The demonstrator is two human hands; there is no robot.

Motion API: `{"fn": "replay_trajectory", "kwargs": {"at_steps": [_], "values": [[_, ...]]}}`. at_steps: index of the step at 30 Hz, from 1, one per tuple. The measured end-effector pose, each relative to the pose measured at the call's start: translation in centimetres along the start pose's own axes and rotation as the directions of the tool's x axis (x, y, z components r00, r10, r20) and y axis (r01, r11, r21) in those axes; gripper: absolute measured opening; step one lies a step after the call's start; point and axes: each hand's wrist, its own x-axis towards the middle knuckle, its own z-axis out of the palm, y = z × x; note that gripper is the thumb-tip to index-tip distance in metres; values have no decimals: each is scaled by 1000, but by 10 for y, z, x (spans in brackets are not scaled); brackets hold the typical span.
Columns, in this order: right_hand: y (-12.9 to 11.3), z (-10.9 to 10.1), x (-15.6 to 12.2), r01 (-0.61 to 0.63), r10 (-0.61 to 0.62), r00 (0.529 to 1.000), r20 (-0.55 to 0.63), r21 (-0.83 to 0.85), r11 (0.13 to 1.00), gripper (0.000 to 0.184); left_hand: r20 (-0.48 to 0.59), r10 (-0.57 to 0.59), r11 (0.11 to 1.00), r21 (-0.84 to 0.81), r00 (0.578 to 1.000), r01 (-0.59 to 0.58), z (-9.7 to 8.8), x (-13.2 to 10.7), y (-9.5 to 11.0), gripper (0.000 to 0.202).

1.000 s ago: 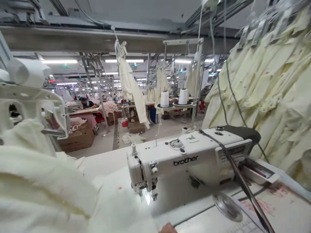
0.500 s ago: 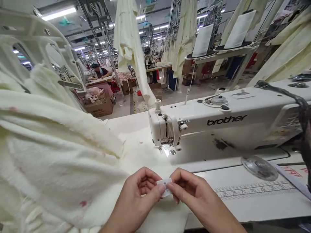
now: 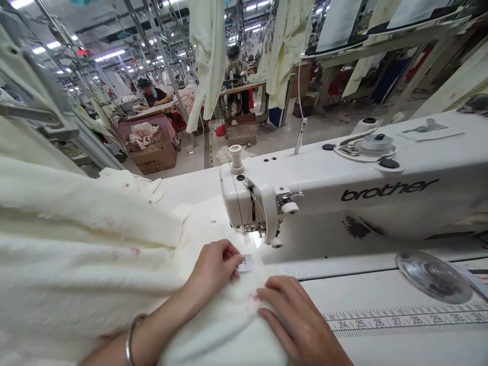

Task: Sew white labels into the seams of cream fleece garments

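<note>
My left hand is closed in a pinch on a small white label with dark print. The label is over the cream fleece fabric, just in front of the sewing machine's needle area. Lower and to the right, my right hand touches the same fabric near its right side, index finger and thumb apart. The white sewing machine head stands right behind the hands. Its presser foot is partly hidden in the bright lamp light.
Bunched cream fabric fills the left side. A ruler strip runs along the table's front right, with a clear round disc behind it. Garment pieces hang beyond the machine. People work farther back, near a cardboard box.
Both hands held the label between them before. My left hand has carried it forward towards the needle area; my right hand has let go and come down on the fabric. The view has shifted.
</note>
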Motion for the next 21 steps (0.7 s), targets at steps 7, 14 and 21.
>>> {"fn": "replay_trajectory", "kwargs": {"at_steps": [7,14,21], "values": [[19,-17,24,50,-46,998,39,-111,993,23,-16,-15,999,-44,1000,15,15,5,-2,14],[22,-5,22,113,-103,993,55,-218,969,28,-76,-16,999,28,997,19,20,13,-12,16],[22,-4,24,95,-86,995,46,-244,965,29,-67,-35,999,24,997,37,19,15,-11,18]]}}
